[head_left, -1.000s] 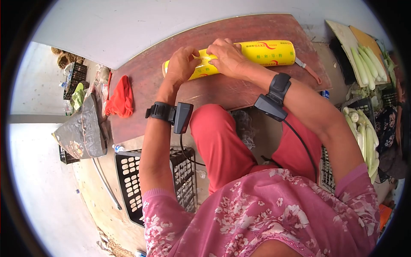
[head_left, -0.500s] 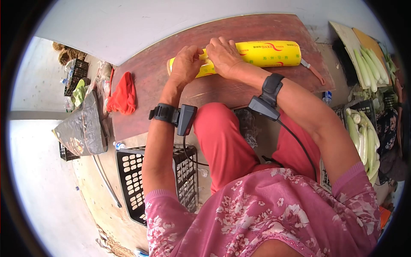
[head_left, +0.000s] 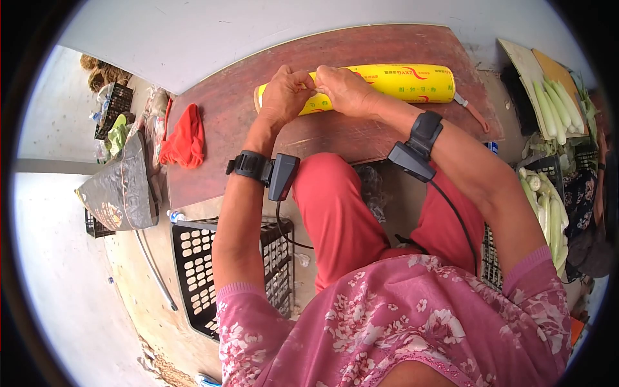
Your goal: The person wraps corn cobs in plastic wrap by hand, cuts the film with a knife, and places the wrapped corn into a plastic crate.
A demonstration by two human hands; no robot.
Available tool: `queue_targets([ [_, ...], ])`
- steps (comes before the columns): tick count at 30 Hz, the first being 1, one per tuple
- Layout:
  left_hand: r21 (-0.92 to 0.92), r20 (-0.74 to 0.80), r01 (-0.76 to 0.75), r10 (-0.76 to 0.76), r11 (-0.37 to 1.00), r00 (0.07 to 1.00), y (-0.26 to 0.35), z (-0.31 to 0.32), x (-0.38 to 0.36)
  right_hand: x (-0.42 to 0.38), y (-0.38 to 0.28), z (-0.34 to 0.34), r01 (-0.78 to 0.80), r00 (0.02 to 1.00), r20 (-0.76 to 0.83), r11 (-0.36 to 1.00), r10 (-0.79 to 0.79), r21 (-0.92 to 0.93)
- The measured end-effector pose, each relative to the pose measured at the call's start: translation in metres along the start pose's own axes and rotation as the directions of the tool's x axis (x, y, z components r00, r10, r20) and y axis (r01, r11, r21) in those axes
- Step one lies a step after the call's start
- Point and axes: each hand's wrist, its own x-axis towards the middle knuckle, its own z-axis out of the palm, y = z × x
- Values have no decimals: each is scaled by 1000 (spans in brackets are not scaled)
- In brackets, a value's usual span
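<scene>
A yellow printed roll (head_left: 406, 82), which looks like cling film, lies lengthwise across the reddish-brown wooden board (head_left: 225, 122). My left hand (head_left: 287, 95) is over the left part of the roll, thumb and fingers pinched together. Close beside it, my right hand (head_left: 347, 90) is also closed in a pinch, its fingertips almost meeting the left ones. Whatever sits between the fingertips is too small to make out. Just past the roll's right end lies a knife with an orange-red handle (head_left: 476, 116), its blade partly hidden.
A red cloth bag (head_left: 185, 138) lies at the board's left edge. Below stands a black plastic crate (head_left: 196, 277). On the right are long pale green vegetables (head_left: 556, 109) on a board, with more vegetables (head_left: 551, 206) in a crate. A grey wall (head_left: 258, 29) borders the far side.
My right hand's fingers, spread over the roll before, have curled into a pinch. Both hands' fingertips have come closer together. The roll has hardly shifted.
</scene>
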Motion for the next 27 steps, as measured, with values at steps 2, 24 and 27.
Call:
queue_targets([
  [2,-36,-46,-111,109,993,993,-3,-1,-2,0,0,-1,5,1000,0,999,-5,40],
  [24,273,6,-85,87,958,996,-16,-33,-18,1,18,18,227,963,-167,971,-213,71],
  [27,167,4,-96,97,981,995,-33,-38,-17,3,17,16,206,970,-151,975,-193,80],
])
